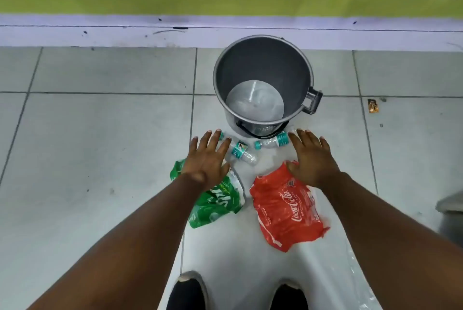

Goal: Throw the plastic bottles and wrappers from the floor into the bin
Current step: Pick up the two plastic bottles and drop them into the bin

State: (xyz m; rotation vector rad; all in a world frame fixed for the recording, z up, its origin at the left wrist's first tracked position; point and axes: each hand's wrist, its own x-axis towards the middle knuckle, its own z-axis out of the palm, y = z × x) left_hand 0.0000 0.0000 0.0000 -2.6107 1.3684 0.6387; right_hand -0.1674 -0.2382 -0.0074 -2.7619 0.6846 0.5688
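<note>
A grey bin [263,59] stands on the tiled floor by the wall, with nothing inside. In front of it lie two small clear plastic bottles with teal labels, one [241,153] nearer my left hand and one [271,142] close to the bin's base. A green wrapper [218,207] lies lower left, a red Coca-Cola wrapper [285,209] lower right. My left hand [208,156] hovers flat over the green wrapper's top, fingers spread, holding nothing. My right hand [312,156] hovers flat over the red wrapper's top edge, also holding nothing.
A small brown wrapper scrap [372,105] lies on the floor far right. The wall with a banner [225,1] runs just behind the bin. My two dark shoes [186,293] are at the bottom edge. A grey object [451,207] juts in at right.
</note>
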